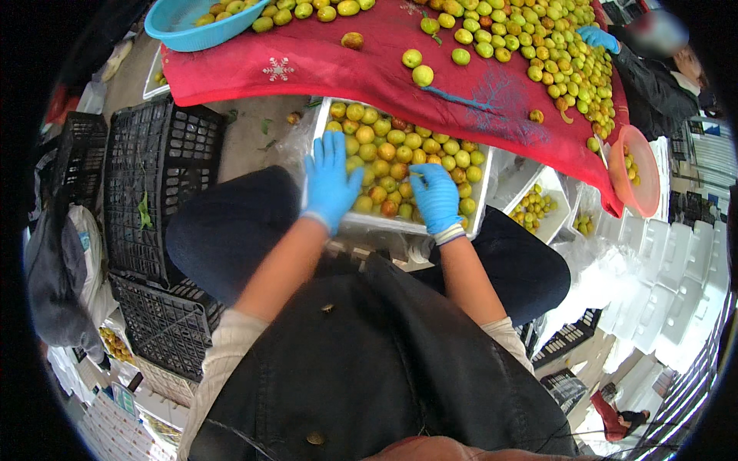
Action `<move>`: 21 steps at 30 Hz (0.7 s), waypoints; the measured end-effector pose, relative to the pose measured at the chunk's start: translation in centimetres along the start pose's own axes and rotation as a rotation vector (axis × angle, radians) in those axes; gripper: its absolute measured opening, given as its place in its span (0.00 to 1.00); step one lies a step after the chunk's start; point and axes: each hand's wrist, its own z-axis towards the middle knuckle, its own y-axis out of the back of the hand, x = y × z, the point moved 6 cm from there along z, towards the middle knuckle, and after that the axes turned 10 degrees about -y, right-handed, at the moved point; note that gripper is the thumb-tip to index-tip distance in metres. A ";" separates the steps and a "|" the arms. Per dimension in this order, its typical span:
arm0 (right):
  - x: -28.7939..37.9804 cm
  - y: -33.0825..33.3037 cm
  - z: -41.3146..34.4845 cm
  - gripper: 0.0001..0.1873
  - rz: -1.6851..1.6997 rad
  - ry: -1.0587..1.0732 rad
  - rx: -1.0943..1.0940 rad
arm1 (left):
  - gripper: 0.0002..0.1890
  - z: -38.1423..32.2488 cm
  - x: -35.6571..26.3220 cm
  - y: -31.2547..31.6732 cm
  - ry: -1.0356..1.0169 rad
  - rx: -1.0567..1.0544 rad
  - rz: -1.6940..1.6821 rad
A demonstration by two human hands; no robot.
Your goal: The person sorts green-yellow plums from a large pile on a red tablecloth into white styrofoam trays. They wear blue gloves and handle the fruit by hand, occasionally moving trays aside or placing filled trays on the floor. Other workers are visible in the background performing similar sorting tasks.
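Note:
Between my knees sits a white foam box (485, 190) filled with green and russet jujubes (387, 152). My left hand (331, 184), in a blue glove, lies flat over the box's left side, its fingers extended and the thumb apart. Over the right part of the fruit, my right hand (435, 196), also gloved in blue, has its fingers bent down towards the jujubes. Whether a fruit is in those fingers is hidden. Clear plastic film (295, 141) hangs out at the box's left edge.
A red cloth (369, 63) beyond the box bears a large heap of jujubes (519, 34). A blue basin (199, 31) and an orange basin (640, 173) stand at its edges. Black crates (141, 190) are stacked left, foam boxes (663, 271) right. A co-worker's gloved hand (599, 39) touches the heap.

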 end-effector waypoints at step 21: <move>7.6 -9.7 2.4 0.19 -0.185 0.268 0.234 | 0.26 -4.2 4.6 1.4 0.346 -0.234 -0.359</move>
